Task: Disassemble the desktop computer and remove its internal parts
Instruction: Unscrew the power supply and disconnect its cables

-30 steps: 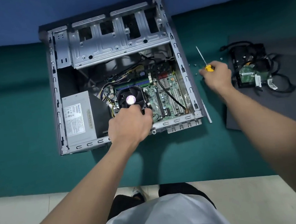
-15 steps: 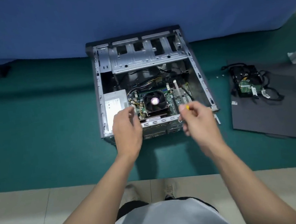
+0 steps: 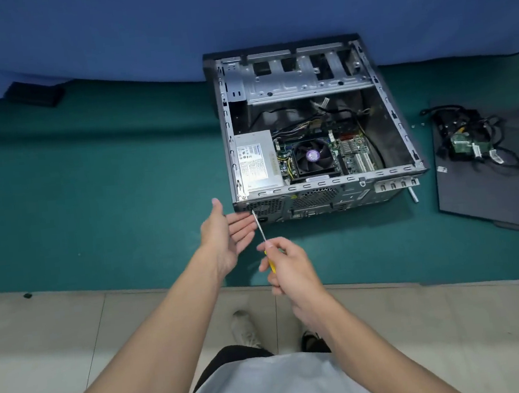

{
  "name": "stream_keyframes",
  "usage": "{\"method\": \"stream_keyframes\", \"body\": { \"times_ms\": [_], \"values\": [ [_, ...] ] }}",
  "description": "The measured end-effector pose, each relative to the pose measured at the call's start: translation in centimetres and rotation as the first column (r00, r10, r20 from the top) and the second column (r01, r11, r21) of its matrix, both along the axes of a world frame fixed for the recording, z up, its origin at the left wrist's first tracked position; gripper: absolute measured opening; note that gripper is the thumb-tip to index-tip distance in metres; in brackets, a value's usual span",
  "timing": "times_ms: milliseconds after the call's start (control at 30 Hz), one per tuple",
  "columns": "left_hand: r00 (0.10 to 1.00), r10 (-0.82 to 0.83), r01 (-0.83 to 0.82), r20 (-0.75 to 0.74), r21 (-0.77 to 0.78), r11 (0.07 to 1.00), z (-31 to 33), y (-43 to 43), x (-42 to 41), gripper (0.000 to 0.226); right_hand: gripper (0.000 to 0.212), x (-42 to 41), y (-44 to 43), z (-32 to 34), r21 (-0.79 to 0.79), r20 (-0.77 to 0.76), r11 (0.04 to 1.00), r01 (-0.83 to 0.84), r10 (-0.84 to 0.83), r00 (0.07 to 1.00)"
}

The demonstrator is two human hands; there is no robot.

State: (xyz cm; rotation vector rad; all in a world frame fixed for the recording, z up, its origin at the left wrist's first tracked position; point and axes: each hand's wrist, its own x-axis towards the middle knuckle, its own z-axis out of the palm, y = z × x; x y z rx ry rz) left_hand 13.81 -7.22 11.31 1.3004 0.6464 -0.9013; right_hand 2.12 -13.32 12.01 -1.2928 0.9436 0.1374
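Desktop computer case (image 3: 232, 154) is lying on its side on the green carpet (image 3: 107, 196), open side up. Its rear panel faces the person and its long axis runs away from them toward the blue backdrop. Only the head view here. Progress looks like roughly the early-middle: the side panel is off and a drive with a tangle of cables (image 3: 466, 139) is already out on the dark mat (image 3: 492, 203) to the right. The power supply (image 3: 257, 161), CPU fan (image 3: 313, 155) and motherboard (image 3: 354, 154) are all still in there. Right hand (image 3: 288, 267) pinches a yellow-handled screwdriver (image 3: 260, 228) with its tip at the rear panel's left corner, so my guess is PSU screws next. Left hand (image 3: 227, 235) has straight, relaxed fingers holding nothing, fingertips just beside the shaft; can't tell if they touch.
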Motion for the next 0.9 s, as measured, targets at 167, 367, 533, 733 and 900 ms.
{"method": "stream_keyframes", "body": {
  "times_ms": [167, 367, 533, 733, 900],
  "values": [
    [1.0, -0.004, 0.002, -0.021, -0.105, 0.994, 0.6, -0.3, 0.7, 0.055, 0.021, 1.2, 0.8, 0.0, 0.137, 0.021, 0.988, 0.076, -0.079, 0.997],
    [0.998, -0.017, 0.008, -0.059, -0.16, 0.987, 1.2, -0.7, 0.8, 0.057, 0.022, 1.5, 1.1, 0.0, 0.251, 0.047, 0.956, 0.153, -0.17, 0.984],
    [0.999, -0.013, 0.007, -0.042, -0.138, 0.99, 1.1, -0.9, 0.7, 0.056, 0.023, 1.5, 0.3, -0.1, 0.289, 0.067, 0.95, 0.12, -0.145, 0.987],
    [0.999, -0.029, 0.027, -0.021, -0.11, 0.994, 1.2, -0.7, 0.8, 0.054, 0.021, 1.5, 0.5, -0.7, 0.395, 0.077, 0.906, 0.153, -0.198, 0.977],
    [0.999, -0.048, 0.048, -0.007, -0.086, 0.995, 1.2, -0.7, 0.8, 0.054, 0.021, 1.4, 0.5, -1.2, 0.457, 0.088, 0.873, 0.169, -0.234, 0.968]
  ]
}}
